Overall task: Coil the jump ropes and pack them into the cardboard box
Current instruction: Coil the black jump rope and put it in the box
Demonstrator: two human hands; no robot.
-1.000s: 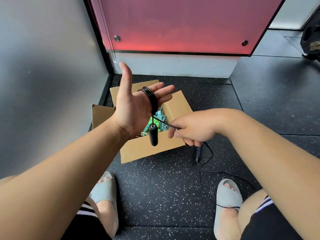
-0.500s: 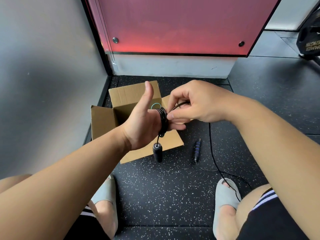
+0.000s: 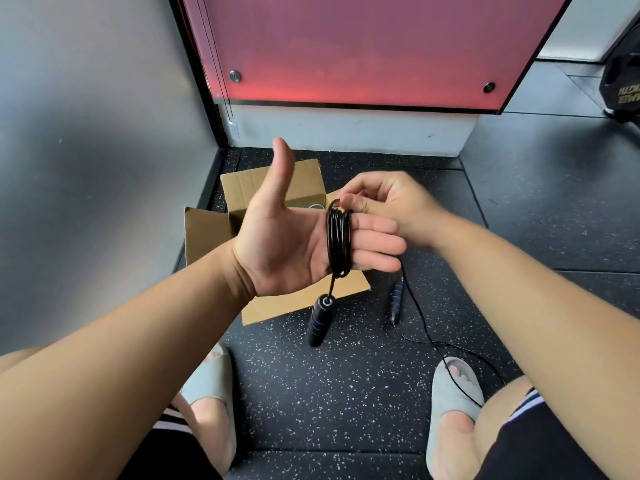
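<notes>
- Spreading under everything, a black speckled rubber floor (image 3: pixel 346 393) meets a red wall panel (image 3: pixel 363 46) at the far side.
- An open brown cardboard box (image 3: pixel 207 233) sits on the floor in the corner, partly hidden behind the left hand. A thin green cord (image 3: pixel 316 206) shows inside it.
- The left hand (image 3: pixel 287 244) is held above the box, palm toward the camera, thumb up and fingers straight. Its grip is apart, curled round nothing.
- The right hand (image 3: pixel 391 202) sits just beyond the left fingertips, its grip pinched on the rope at the top of the coil.
- Two grey slippers (image 3: pixel 453 382) are on the person's feet at the near edge.
- The thin black jump rope (image 3: pixel 338 237) is wound in several loops round the left hand's four fingers. Its loose length trails across the floor to the slipper on the right foot.
- One black foam handle with blue rings (image 3: pixel 320 320) hangs from the coil, in front of the box's near edge.
- The matching second handle (image 3: pixel 396 301) lies on the floor just right of the box.
</notes>
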